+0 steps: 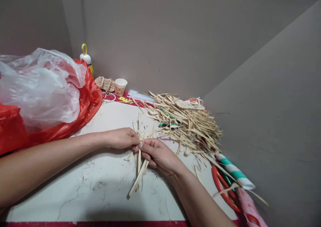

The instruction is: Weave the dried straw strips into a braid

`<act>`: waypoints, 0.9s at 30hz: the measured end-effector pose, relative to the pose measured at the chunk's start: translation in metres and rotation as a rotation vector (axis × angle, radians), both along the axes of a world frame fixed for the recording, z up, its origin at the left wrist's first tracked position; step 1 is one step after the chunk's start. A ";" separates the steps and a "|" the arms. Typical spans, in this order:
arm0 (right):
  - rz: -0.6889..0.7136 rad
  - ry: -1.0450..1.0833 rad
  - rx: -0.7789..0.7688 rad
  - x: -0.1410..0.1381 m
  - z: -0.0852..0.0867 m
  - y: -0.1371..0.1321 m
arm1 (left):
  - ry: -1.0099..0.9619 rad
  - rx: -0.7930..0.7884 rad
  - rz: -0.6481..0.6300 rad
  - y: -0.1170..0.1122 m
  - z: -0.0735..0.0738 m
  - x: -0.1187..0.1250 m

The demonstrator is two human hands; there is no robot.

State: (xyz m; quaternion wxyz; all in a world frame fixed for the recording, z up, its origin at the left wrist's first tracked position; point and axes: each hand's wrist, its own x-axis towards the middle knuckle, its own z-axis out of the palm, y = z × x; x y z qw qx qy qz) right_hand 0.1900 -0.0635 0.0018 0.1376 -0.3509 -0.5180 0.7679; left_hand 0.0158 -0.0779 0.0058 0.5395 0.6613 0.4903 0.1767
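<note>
Both my hands meet over the middle of the white board, with fingertips pinched together on a few strands of dry straw (pixel 140 173). My left hand (pixel 124 137) comes in from the left, its fingers closed on the straw where the strands cross. Close against it, my right hand (pixel 157 153) pinches the same strands between thumb and fingers. Loose ends of the straw hang down toward me, and thinner ends stick up beyond my fingers. The exact crossing point is partly hidden by my fingertips.
A large pile of dry straw (pixel 193 123) lies at the right back. Red and clear plastic bags (pixel 50 93) bulge at left. Along the wall stand a paper cup (pixel 120 86), a woven straw piece (pixel 105 84) and a yellow-looped bottle (pixel 85 58). A green-striped tube (pixel 235 172) lies at right.
</note>
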 end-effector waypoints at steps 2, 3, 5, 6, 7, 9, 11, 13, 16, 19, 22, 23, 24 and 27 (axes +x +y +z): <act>0.017 -0.023 0.026 0.000 0.000 0.001 | -0.036 -0.004 -0.023 0.002 -0.002 -0.001; 0.030 -0.035 0.042 0.001 0.000 0.002 | -0.061 -0.011 -0.033 0.003 -0.003 -0.002; 0.054 -0.063 0.086 0.002 0.000 0.003 | -0.124 -0.050 -0.038 0.004 -0.003 -0.002; 0.069 -0.086 0.119 0.002 0.000 0.004 | -0.156 -0.089 -0.033 0.004 -0.003 -0.002; 0.086 -0.117 0.157 0.003 0.001 0.005 | -0.181 -0.136 -0.024 0.005 -0.003 -0.002; 0.130 -0.195 0.238 0.005 0.003 0.007 | -0.211 -0.243 -0.009 0.005 -0.003 -0.003; 0.182 -0.271 0.301 0.007 0.006 0.008 | -0.215 -0.333 0.002 0.005 -0.001 -0.004; 0.213 -0.325 0.330 0.010 0.010 0.009 | -0.209 -0.375 0.015 0.005 0.000 -0.004; 0.214 -0.375 0.369 0.013 0.015 0.010 | -0.210 -0.384 0.025 0.005 0.001 -0.005; 0.281 -0.406 0.413 0.019 0.022 0.012 | -0.215 -0.385 0.029 0.005 0.001 -0.005; 0.420 -0.399 0.454 0.028 0.030 0.016 | -0.218 -0.378 0.027 0.005 0.000 -0.007; 0.432 -0.392 0.462 0.032 0.033 0.018 | -0.217 -0.372 0.030 0.005 0.000 -0.007; 0.406 -0.385 0.472 0.035 0.036 0.020 | -0.218 -0.365 0.034 0.005 -0.001 -0.008; 0.099 -0.345 0.540 0.045 0.046 0.025 | -0.221 -0.356 0.034 0.005 -0.003 -0.009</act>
